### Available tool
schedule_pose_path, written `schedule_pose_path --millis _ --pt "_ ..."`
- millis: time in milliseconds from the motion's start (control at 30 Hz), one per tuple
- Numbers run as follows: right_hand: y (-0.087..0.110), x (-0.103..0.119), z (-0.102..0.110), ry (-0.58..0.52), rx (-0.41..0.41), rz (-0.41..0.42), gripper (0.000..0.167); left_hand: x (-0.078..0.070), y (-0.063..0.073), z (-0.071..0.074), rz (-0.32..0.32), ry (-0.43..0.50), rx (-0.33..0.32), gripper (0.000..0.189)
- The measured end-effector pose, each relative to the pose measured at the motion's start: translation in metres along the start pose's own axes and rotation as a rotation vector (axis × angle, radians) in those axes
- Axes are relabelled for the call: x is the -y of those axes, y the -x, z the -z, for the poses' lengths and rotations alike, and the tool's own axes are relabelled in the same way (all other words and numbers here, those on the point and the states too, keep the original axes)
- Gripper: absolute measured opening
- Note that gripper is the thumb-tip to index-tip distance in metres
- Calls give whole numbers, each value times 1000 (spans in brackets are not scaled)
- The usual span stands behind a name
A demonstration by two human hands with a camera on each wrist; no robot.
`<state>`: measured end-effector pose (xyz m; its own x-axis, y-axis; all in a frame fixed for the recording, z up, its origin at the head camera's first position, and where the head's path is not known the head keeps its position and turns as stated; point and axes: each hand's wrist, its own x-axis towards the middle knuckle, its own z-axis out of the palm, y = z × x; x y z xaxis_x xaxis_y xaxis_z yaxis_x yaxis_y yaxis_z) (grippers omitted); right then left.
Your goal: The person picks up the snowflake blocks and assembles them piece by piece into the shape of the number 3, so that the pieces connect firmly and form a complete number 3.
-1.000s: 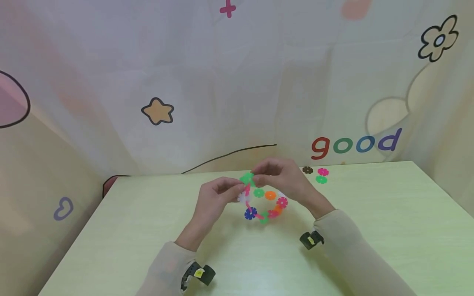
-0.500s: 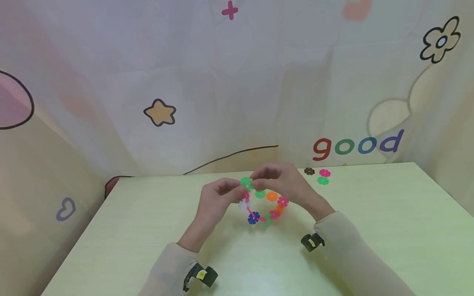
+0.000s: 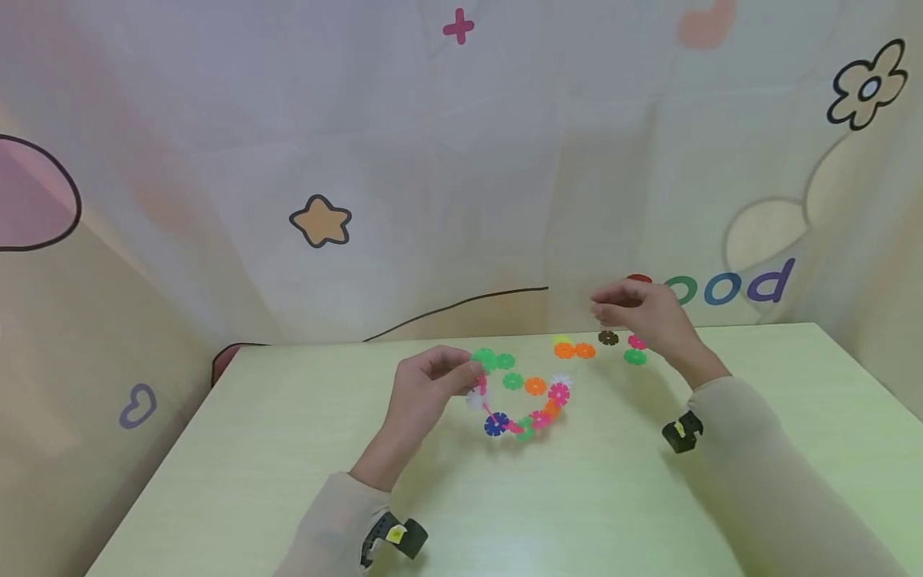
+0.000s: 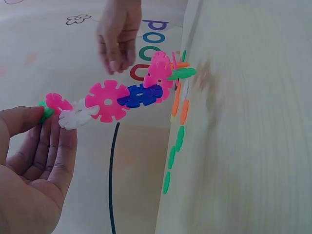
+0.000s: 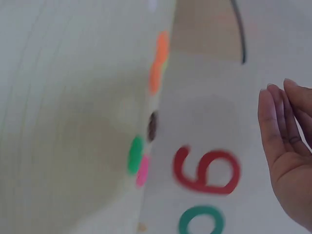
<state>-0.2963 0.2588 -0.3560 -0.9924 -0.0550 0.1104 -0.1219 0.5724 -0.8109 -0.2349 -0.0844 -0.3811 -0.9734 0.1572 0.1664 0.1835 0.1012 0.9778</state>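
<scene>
My left hand (image 3: 421, 401) pinches the green end disc (image 4: 46, 112) of a chain of interlocking snowflake discs between thumb and fingers. From there the chain runs through pink, a white disc (image 4: 78, 115) and a larger pink disc (image 4: 107, 101) to a blue disc (image 3: 496, 424). It then curves right through green, pink and orange pieces, close over the table in the head view. My right hand (image 3: 659, 324) is raised over the far right of the table, fingers together and fairly straight. Nothing shows between its fingertips in the right wrist view.
Loose discs lie along the table's far part: a brown disc (image 3: 609, 337), a green disc (image 3: 634, 357), orange discs (image 3: 585, 351) and more green ones (image 3: 513, 381) behind the chain. A printed cloth (image 3: 433, 200) hangs behind the table (image 3: 505, 513).
My right hand has left the green end of the chain and moved right and up, above the loose discs. My left hand keeps hold of the chain in nearly the same place.
</scene>
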Motion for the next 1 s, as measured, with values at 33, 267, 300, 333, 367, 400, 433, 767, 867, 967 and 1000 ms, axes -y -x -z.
schedule_pose_path --millis 33,267,300,333,367,400,433,767,867,967,1000 --pt "-3 -7 4 23 3 -19 44 0 0 0 0 -2 -1 16" --pt "-14 -44 24 133 34 -77 43 0 1 0 8 2 7 16" --pt "-15 -48 26 154 37 -76 41 0 0 0 8 4 9 16" --pt "-16 -52 28 168 39 -78 40 0 0 0 8 3 10 16" --pt "-17 -55 29 181 42 -80 38 1 -1 -1 8 2 10 16" --pt "-18 -58 30 199 44 -83 37 1 -1 -1 8 1 9 16" --pt "-19 -61 32 216 51 -89 36 1 -1 -1 9 1 7 16" --pt "-28 -79 34 348 146 -125 39 1 -1 -1 15 -14 15 16" --pt "-30 -80 31 391 165 -134 39 2 0 0 20 -12 17 16" --pt "-32 -79 29 418 175 -145 37 2 -1 0 27 -5 21 16" --pt "-32 -79 29 421 175 -149 36 2 0 0 25 -4 21 16"
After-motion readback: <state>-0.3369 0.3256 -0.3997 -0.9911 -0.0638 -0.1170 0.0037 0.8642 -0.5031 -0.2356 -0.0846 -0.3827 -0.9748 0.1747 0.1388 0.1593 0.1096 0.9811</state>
